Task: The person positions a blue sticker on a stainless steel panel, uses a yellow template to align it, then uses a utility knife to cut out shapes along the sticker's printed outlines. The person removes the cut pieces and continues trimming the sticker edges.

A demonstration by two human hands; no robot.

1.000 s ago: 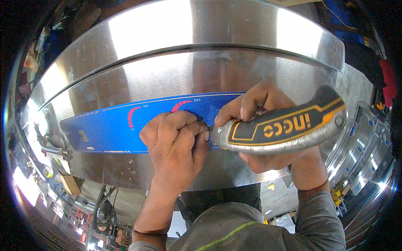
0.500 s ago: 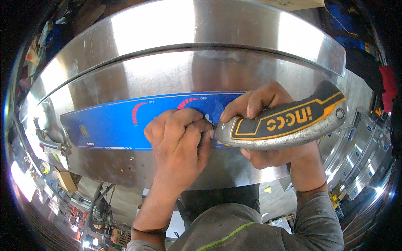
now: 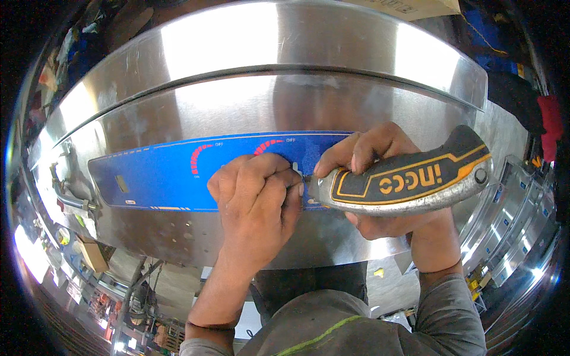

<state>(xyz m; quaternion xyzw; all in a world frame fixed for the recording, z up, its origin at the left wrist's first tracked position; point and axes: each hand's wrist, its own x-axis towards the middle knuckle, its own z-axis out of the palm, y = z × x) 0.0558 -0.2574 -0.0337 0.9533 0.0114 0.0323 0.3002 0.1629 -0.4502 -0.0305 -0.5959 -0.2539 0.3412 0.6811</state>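
Note:
A long blue control-panel sticker (image 3: 154,178) with red dial marks lies across a shiny stainless-steel panel (image 3: 225,107). My right hand (image 3: 386,148) is wrapped round a utility knife (image 3: 409,181) with a black, yellow and grey handle. Its narrow front end points left, low over the blue sticker. My left hand (image 3: 255,196) rests on the sticker just left of the knife, thumb and fingers pinched together close to its tip. Whatever lies between those fingertips is hidden, and the blade itself can hardly be made out.
A bent metal pipe with a fitting (image 3: 74,202) sticks out at the panel's left end. Steel units (image 3: 504,219) stand on the floor at the right. A cardboard box (image 3: 409,7) shows at the top, another (image 3: 93,255) at the lower left.
The knife's handle has sunk a little at its front and tilted slightly. My left hand keeps its pinch at nearly the same spot on the sticker.

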